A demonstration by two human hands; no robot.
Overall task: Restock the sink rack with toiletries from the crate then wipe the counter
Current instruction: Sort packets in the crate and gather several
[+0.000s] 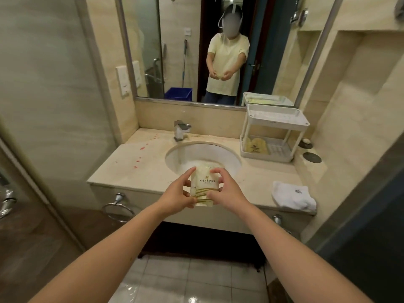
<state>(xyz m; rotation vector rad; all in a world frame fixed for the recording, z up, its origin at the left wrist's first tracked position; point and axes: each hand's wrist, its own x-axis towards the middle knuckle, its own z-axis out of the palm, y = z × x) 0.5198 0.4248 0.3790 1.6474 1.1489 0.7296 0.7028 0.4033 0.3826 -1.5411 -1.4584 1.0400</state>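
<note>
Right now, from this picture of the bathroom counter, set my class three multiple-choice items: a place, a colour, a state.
1. Where does the white towel lie? A in the basin; B on the counter, right of the basin; C on the counter, left of the basin.
2. What colour are the spots on the counter? A red; B blue; C green.
3. How is the packet held? A lying on the counter; B pinched between left hand and right hand; C standing in the basin.
Key: 1 B, it lies right of the basin. 2 A, the drops are red. 3 B, both hands grip its sides.
</note>
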